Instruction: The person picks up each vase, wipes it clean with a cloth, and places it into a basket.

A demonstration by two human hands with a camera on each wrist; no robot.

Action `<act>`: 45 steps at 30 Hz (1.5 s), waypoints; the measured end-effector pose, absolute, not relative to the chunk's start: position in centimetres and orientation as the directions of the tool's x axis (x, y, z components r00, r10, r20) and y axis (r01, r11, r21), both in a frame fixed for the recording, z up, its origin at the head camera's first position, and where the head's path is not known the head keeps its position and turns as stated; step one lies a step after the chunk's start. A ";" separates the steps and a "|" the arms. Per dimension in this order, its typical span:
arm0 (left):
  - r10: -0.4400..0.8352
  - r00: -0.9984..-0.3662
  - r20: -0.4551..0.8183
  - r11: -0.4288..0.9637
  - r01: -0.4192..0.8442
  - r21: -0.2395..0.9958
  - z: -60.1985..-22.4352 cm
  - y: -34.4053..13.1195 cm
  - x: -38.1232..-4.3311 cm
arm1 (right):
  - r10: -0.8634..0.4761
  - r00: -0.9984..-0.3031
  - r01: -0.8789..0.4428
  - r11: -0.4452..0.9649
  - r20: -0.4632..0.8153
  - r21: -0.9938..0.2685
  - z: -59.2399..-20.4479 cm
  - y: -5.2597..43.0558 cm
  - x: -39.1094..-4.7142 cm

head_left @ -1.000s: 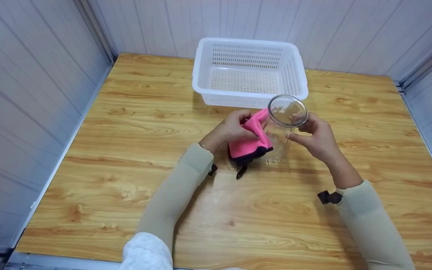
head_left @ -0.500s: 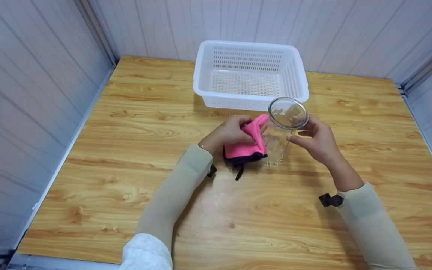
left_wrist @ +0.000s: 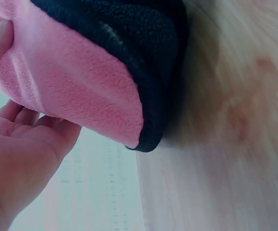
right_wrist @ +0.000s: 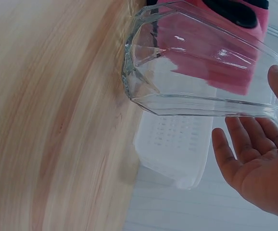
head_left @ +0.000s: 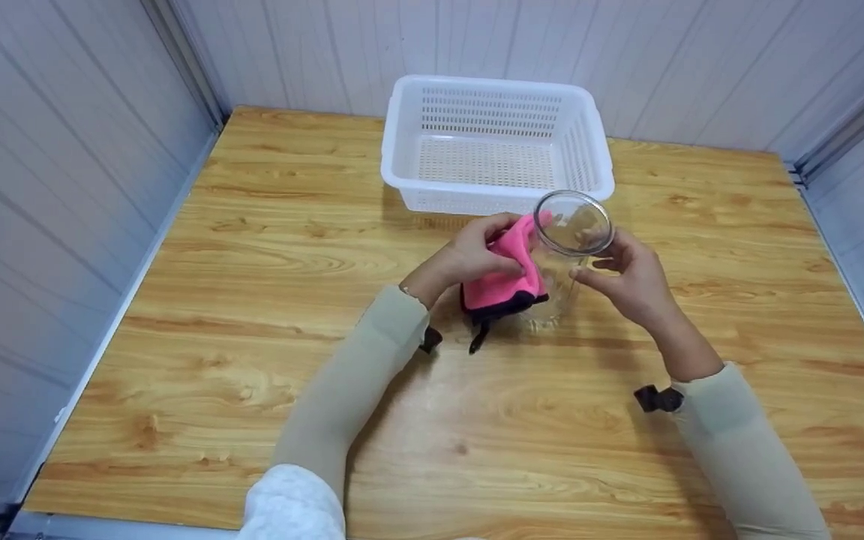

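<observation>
A clear glass jar (head_left: 552, 289) with a thick round rim stands on the table in front of the basket. My right hand (head_left: 627, 281) holds it near the top from the right, thumb in front and fingers behind. In my left hand (head_left: 477, 251) is a pink cloth (head_left: 496, 289) with a black edge and a dark underside, pinched between thumb and fingers. The cloth lies against the jar's left side. Through the glass in the right wrist view, the pink cloth (right_wrist: 201, 53) shows behind the jar (right_wrist: 187, 103).
A white plastic basket (head_left: 469, 199) with slotted walls stands behind the jar, close to its rim. The wood-grain table (head_left: 252, 360) is enclosed by pale panel walls (head_left: 312, 52) at the back and sides.
My left hand and the cloth shift slightly, first left and then back right and up along the jar's side. My right hand stays at the jar. The whole view wobbles a little.
</observation>
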State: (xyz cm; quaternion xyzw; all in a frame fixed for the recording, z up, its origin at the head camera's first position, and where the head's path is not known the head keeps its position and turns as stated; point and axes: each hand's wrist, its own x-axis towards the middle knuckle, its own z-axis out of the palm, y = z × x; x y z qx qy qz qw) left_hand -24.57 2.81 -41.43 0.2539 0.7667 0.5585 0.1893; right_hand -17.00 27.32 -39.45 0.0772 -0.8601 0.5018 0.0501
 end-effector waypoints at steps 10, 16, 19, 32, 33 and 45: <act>0.600 -0.797 0.071 0.096 0.159 0.983 -40.6 3.6 -24.2 | -0.101 -0.983 -0.180 0.462 0.150 -0.868 -37.9 26.4 -16.0; 0.619 -0.781 0.078 0.065 0.150 0.987 -40.1 3.7 -23.9 | -0.111 -0.982 -0.186 0.482 0.150 -0.856 -39.0 27.2 -16.7; 0.618 -0.782 0.074 0.087 0.162 0.983 -40.2 3.8 -23.8 | -0.105 -0.984 -0.180 0.490 0.147 -0.853 -39.4 27.4 -16.9; 0.602 -0.797 0.041 0.200 0.200 0.959 -41.1 3.7 -24.1 | -0.080 -0.987 -0.160 0.512 0.138 -0.844 -36.7 25.8 -15.4; 0.607 -0.794 0.034 0.207 0.198 0.958 -41.1 3.7 -24.2 | -0.084 -0.986 -0.167 0.514 0.144 -0.842 -36.5 25.6 -15.2; 0.659 -0.752 -0.031 0.297 0.223 0.928 -42.1 3.1 -24.7 | -0.084 -0.985 -0.170 0.488 0.148 -0.856 -38.6 27.1 -16.5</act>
